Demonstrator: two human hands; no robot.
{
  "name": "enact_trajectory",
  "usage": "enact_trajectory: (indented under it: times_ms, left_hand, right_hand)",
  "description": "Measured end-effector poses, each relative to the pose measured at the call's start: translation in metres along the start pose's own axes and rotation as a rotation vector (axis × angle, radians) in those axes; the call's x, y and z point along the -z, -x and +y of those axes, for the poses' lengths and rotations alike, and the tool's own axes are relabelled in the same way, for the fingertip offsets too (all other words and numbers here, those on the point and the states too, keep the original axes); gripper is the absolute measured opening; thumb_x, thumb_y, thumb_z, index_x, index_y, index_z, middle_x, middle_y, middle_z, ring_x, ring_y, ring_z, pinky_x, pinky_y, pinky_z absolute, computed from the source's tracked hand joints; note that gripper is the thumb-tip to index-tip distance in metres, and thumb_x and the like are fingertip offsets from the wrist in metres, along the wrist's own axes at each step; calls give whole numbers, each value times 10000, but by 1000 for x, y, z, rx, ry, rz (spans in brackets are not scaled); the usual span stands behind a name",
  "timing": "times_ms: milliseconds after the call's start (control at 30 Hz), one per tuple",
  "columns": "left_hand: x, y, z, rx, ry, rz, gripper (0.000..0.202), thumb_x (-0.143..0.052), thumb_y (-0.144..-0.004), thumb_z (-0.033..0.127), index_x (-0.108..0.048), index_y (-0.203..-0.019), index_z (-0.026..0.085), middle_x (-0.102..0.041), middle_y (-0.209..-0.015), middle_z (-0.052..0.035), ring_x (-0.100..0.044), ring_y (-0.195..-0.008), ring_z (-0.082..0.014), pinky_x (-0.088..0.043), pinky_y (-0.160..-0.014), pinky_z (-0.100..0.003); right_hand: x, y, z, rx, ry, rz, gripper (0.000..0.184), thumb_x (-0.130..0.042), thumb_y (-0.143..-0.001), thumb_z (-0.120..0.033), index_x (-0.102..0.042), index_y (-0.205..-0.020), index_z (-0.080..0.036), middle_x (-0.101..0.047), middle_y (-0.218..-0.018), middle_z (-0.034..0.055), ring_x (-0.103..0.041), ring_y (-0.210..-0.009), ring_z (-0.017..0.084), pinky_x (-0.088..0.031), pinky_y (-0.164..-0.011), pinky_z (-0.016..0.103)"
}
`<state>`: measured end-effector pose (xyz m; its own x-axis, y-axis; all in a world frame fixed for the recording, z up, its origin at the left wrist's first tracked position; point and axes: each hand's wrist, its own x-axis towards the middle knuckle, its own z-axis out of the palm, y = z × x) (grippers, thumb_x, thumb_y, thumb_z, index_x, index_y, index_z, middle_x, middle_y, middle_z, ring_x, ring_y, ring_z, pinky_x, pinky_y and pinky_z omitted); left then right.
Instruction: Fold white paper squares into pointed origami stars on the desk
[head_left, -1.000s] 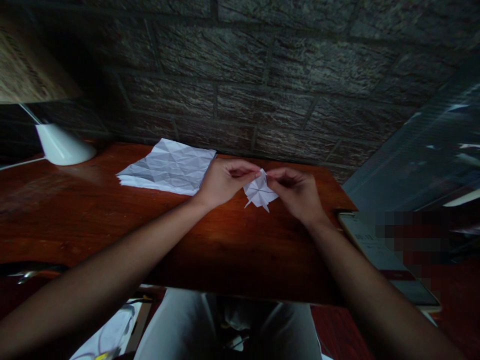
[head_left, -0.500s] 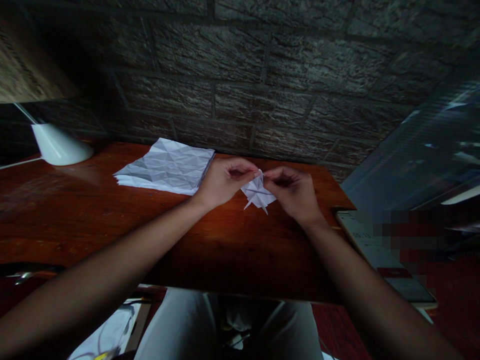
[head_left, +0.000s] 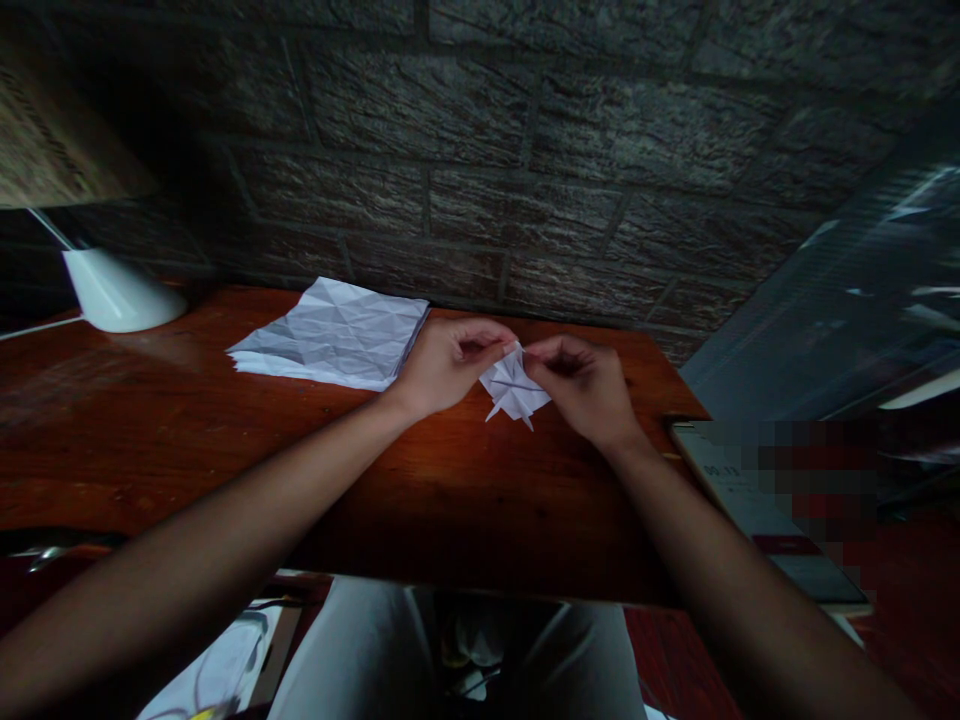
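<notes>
A small folded piece of white origami paper (head_left: pixel 516 391), with thin points at its near end, is between my two hands just above the wooden table. My left hand (head_left: pixel 450 365) pinches its far tip between thumb and fingers. From the other side, my right hand (head_left: pixel 583 380) grips the upper right part, its fingertips almost touching those of the left. The fingers hide part of the paper's far end. Beside my left wrist lies a stack of creased white sheets (head_left: pixel 337 325).
A lamp with a white base (head_left: pixel 120 290) stands at the table's (head_left: pixel 465 500) far left. Behind runs a dark stone-block wall (head_left: pixel 487 150). A tablet-like screen device (head_left: pixel 750 500) sits at the right edge, near my right forearm. A box with papers (head_left: pixel 217 665) is below on the left.
Both hands keep their pinch on the folded paper. My right hand has shifted very slightly left, and the paper with it; the rest looks the same.
</notes>
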<state>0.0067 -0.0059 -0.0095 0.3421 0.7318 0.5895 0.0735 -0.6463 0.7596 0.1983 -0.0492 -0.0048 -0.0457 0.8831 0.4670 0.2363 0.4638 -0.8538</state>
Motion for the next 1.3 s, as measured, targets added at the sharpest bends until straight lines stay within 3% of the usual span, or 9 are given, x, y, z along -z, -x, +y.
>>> enact_trajectory:
  times_ms: [233, 467, 700, 933, 1100, 1300]
  left_hand:
    - [1, 0, -2, -11, 12, -75, 187, -676, -941, 317, -771, -984, 162, -820, -969, -64, -755, -885, -161, -595, -794, -272]
    - [1, -2, -6, 82, 71, -91, 225, -732, -900, 352, -786, -984, 151, -824, -991, -81, -765, -894, -183, -609, -832, -317]
    - [3, -2, -5, 57, 60, -123, 218, -686, -939, 340, -785, -998, 154, -820, -985, -79, -748, -890, -177, -588, -792, -301]
    - [7, -4, -7, 56, 114, -165, 228, -682, -946, 350, -780, -1014, 156, -807, -993, -75, -728, -906, -178, -564, -834, -316]
    - [8, -5, -11, 134, 128, -194, 269, -695, -934, 399, -787, -1020, 162, -797, -950, -61, -711, -839, -169, -551, -794, -314]
    - [7, -5, -8, 163, 101, -158, 281, -717, -905, 421, -798, -987, 165, -815, -968, -66, -726, -860, -173, -566, -806, -315]
  right_hand:
    - [-1, 1, 1, 30, 78, 25, 51, -756, -793, -260, -775, -809, -215, -800, -801, 24, -707, -687, 153, -544, -685, 295]
    - [-1, 2, 1, 34, 120, 23, 71, -742, -804, -251, -788, -841, -212, -802, -808, 28, -710, -696, 153, -549, -690, 297]
    - [0, 3, 0, 41, 134, 24, 57, -749, -808, -240, -787, -841, -212, -801, -816, 30, -717, -716, 159, -559, -716, 309]
    - [-1, -1, 3, -66, -24, -7, 144, -809, -789, -346, -786, -843, -214, -808, -833, 38, -710, -704, 161, -570, -694, 310]
    - [-1, -2, 4, -118, -66, -25, 200, -833, -766, -397, -790, -840, -216, -808, -843, 36, -710, -717, 166, -576, -716, 318]
    - [1, -2, 6, -103, -50, -8, 215, -829, -780, -409, -800, -869, -216, -813, -858, 40, -712, -726, 166, -579, -717, 318]
